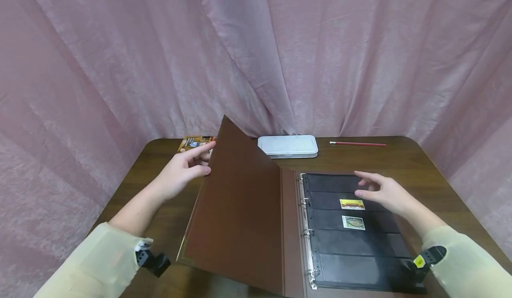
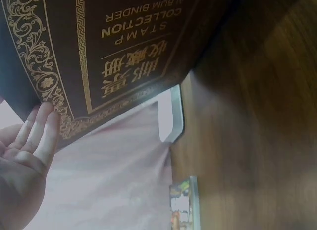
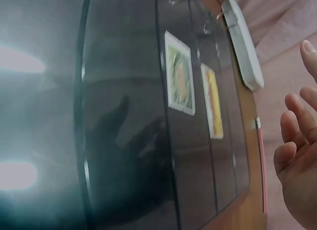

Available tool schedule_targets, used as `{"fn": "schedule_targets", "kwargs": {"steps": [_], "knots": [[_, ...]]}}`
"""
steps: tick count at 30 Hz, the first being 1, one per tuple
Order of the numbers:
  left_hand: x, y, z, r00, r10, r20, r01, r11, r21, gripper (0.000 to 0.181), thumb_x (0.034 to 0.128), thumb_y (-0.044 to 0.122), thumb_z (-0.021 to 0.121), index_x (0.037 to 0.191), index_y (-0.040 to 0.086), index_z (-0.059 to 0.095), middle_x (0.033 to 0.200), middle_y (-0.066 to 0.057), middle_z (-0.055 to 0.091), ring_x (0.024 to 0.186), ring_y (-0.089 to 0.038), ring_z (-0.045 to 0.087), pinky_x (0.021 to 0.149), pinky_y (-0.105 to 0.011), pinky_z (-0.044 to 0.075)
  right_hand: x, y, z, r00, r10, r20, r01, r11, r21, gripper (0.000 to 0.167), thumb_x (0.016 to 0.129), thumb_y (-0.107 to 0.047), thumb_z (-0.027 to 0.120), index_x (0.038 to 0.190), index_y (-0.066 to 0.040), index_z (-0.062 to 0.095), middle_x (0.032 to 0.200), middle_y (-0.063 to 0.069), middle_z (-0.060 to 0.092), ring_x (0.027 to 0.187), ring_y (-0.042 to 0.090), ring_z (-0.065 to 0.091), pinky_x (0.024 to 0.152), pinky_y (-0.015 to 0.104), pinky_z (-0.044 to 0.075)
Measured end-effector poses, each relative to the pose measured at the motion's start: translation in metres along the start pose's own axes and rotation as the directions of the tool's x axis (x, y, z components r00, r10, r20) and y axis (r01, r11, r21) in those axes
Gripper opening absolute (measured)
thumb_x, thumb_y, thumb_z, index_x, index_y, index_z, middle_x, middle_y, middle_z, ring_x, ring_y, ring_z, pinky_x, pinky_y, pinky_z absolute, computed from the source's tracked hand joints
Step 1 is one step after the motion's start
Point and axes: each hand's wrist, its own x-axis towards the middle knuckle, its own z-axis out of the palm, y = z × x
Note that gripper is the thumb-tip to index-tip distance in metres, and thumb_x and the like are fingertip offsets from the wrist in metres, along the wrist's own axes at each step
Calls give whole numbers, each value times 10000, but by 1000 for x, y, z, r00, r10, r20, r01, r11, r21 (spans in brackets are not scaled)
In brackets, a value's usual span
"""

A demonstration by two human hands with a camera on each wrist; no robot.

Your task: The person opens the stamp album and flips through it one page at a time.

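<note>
A brown stamp album's cover stands tilted up, its gold-patterned outer face showing in the left wrist view. My left hand touches the cover's outer edge, fingers extended against its outer side. On the right lies a black pocket page held by metal rings. It carries a yellow stamp and a green stamp. Above the upper part of the page hovers my right hand, fingers loosely bent, holding nothing; in the right wrist view the hand is beside the page.
Behind the album lies a white case. A red pencil is at the back right of the wooden table. Partly hidden by the left hand and cover, a colourful packet sits at the back left. Pink curtain hangs behind.
</note>
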Motion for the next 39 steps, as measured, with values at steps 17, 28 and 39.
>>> {"fn": "schedule_targets", "kwargs": {"steps": [17,28,39], "knots": [[-16,-21,-9,998,-62,-18,63,997,44,616,857,23,575,1438,69,378,1169,-153,563,985,-148,535,790,-236,482,-13,45,9,999,49,1,-48,989,-142,754,784,-430,733,1346,3,478,1076,154,536,852,237,445,647,332,377],[-23,-31,-12,998,-60,-12,61,998,22,611,850,-3,570,1428,26,376,1169,-189,577,980,-119,572,774,-238,495,-21,62,15,996,82,17,-77,977,-196,819,735,-484,753,1324,25,497,1074,172,497,879,265,463,678,359,407],[-26,-45,-16,987,-159,11,156,978,140,632,850,67,585,1443,68,367,1224,-175,565,1060,-262,563,830,-344,471,-25,71,17,996,86,-9,-86,972,-217,824,735,-503,746,1319,26,504,1070,199,443,918,308,479,733,448,418]]}}
